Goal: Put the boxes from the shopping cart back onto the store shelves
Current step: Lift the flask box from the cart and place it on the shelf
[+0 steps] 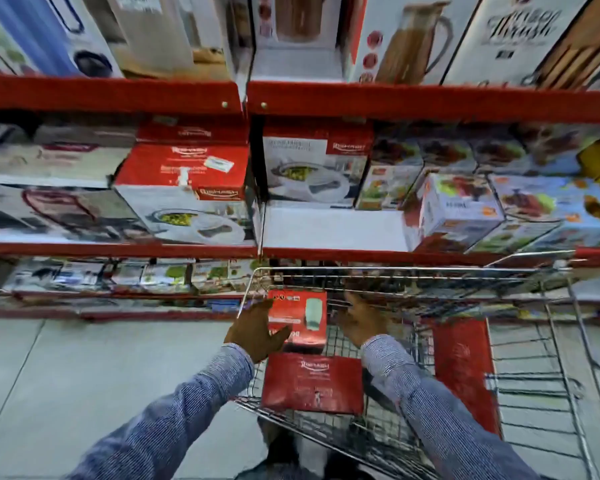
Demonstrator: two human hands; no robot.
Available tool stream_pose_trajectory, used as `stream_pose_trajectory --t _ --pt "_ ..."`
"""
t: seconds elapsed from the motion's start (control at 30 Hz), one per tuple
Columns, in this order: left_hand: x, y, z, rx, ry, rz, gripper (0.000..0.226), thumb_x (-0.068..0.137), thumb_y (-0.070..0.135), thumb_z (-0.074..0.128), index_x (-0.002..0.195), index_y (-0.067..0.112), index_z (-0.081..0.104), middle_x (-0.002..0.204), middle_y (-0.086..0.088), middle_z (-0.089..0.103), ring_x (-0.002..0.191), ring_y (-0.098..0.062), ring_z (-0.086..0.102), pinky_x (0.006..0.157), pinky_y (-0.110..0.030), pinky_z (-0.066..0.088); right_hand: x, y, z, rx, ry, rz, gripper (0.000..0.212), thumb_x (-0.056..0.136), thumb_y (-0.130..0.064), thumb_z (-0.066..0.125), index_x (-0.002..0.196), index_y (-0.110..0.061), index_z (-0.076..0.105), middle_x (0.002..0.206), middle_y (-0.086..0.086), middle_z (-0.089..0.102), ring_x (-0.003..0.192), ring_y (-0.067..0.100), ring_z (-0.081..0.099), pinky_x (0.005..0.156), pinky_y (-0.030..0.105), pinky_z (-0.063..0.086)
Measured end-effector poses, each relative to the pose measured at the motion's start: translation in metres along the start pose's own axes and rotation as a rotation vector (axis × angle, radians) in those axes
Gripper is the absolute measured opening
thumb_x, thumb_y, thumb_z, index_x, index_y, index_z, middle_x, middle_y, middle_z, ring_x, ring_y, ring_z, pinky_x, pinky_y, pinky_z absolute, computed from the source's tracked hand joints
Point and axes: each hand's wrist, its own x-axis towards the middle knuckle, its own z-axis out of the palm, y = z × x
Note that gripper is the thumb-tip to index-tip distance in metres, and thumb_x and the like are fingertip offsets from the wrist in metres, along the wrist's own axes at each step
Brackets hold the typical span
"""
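Observation:
A wire shopping cart (395, 270) stands against the red store shelves (430, 102). In its front left corner a small red box (298, 313) with a pale cup picture stands upright. My left hand (257, 329) is spread against this box's left side, thumb lying over its front. My right hand (359, 322) hovers just right of the box with fingers apart; a narrow gap shows between them. A larger red box (312, 382) with a white logo lies flat in the cart, nearer to me, between my two striped sleeves.
The middle shelf holds red-and-white dish boxes (184, 188) and colourful boxes (461, 209), with a bare white stretch (333, 228) between them. Jug boxes (406, 39) fill the top shelf. A red panel (461, 368) sits in the cart's right part. Grey floor tiles (84, 375) lie to the left.

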Motion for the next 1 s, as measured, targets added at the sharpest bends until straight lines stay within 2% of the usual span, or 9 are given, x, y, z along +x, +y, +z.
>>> stream_pose_trajectory --t 0.1,0.27,0.37,0.47,0.53,0.67,0.77,0.83,1.0 --pt "0.016 -0.008 0.014 -0.198 -0.136 -0.185 0.073 0.073 0.052 0.062 0.132 0.009 0.056 0.135 -0.012 0.061 0.126 -0.03 0.057 0.106 -0.037 0.044 0.019 0.014 0.026 0.106 -0.096 0.142 0.05 0.09 -0.04 0.06 0.125 -0.004 0.058 0.131 0.015 0.062 0.119 0.03 0.059 0.099 0.036 0.046" --pt "0.04 -0.018 0.037 -0.341 -0.14 -0.378 0.048 0.082 0.038 0.072 0.122 0.013 0.062 0.127 -0.011 0.066 0.117 -0.032 0.061 0.102 -0.037 0.046 0.042 0.024 0.053 0.172 -0.26 0.322 0.045 0.097 -0.037 0.043 0.129 -0.008 0.058 0.138 0.016 0.056 0.126 0.032 0.053 0.097 0.026 0.04" --pt "0.051 -0.023 0.044 -0.431 -0.156 -0.46 0.051 0.08 0.041 0.072 0.12 0.012 0.065 0.124 -0.011 0.069 0.115 -0.031 0.063 0.103 -0.037 0.046 0.055 0.031 0.065 0.294 -0.255 0.387 0.049 0.098 -0.037 0.04 0.129 -0.003 0.057 0.137 0.021 0.056 0.124 0.033 0.054 0.103 0.035 0.041" --pt "0.054 -0.026 0.048 -0.514 -0.15 -0.538 0.051 0.076 0.042 0.074 0.117 0.014 0.068 0.119 -0.009 0.072 0.112 -0.029 0.064 0.1 -0.034 0.045 0.055 0.031 0.074 0.388 -0.227 0.419 0.036 0.091 -0.046 0.047 0.096 -0.017 0.069 0.119 0.022 0.063 0.104 0.03 0.058 0.096 0.042 0.044" --pt "0.054 -0.026 0.05 -0.544 -0.107 -0.545 0.049 0.076 0.041 0.073 0.119 0.018 0.067 0.12 -0.006 0.071 0.112 -0.028 0.063 0.099 -0.032 0.043 0.056 0.033 0.077 0.407 -0.171 0.434 0.03 0.087 -0.049 0.05 0.079 -0.023 0.063 0.114 0.02 0.065 0.105 0.034 0.061 0.097 0.042 0.046" --pt "0.049 -0.023 0.044 -0.65 -0.069 -0.513 0.046 0.077 0.035 0.073 0.12 0.021 0.068 0.12 -0.001 0.07 0.101 -0.022 0.061 0.097 -0.027 0.042 0.046 0.029 0.066 0.41 -0.071 0.412 0.031 0.081 -0.056 0.052 0.071 -0.029 0.063 0.113 0.015 0.069 0.106 0.035 0.063 0.1 0.048 0.048" --pt "0.039 -0.018 0.031 -0.717 -0.027 -0.438 0.03 0.077 0.029 0.075 0.106 0.028 0.07 0.116 0.002 0.072 0.098 -0.02 0.064 0.096 -0.031 0.047 0.03 0.026 0.049 0.351 0.031 0.378 0.042 0.082 -0.06 0.046 0.076 -0.025 0.069 0.1 0.012 0.072 0.092 0.03 0.067 0.09 0.044 0.052" --pt "0.028 -0.012 0.018 -0.743 0.009 -0.37 0.026 0.078 0.027 0.074 0.103 0.031 0.07 0.108 0.007 0.073 0.09 -0.012 0.066 0.085 -0.026 0.048 0.016 0.019 0.035 0.379 0.163 0.339 0.053 0.079 -0.062 0.048 0.077 -0.014 0.071 0.084 0.009 0.073 0.079 0.024 0.067 0.079 0.037 0.054" --pt "0.0 0.018 -0.025 -0.91 0.152 -0.198 0.028 0.08 0.023 0.073 0.105 0.035 0.069 0.082 0.025 0.076 0.069 0.011 0.068 0.074 -0.029 0.053 -0.025 -0.022 -0.011 0.409 0.355 0.051 0.051 0.077 -0.056 0.049 0.062 -0.009 0.064 0.06 0.008 0.067 0.055 0.014 0.059 0.054 0.024 0.043"
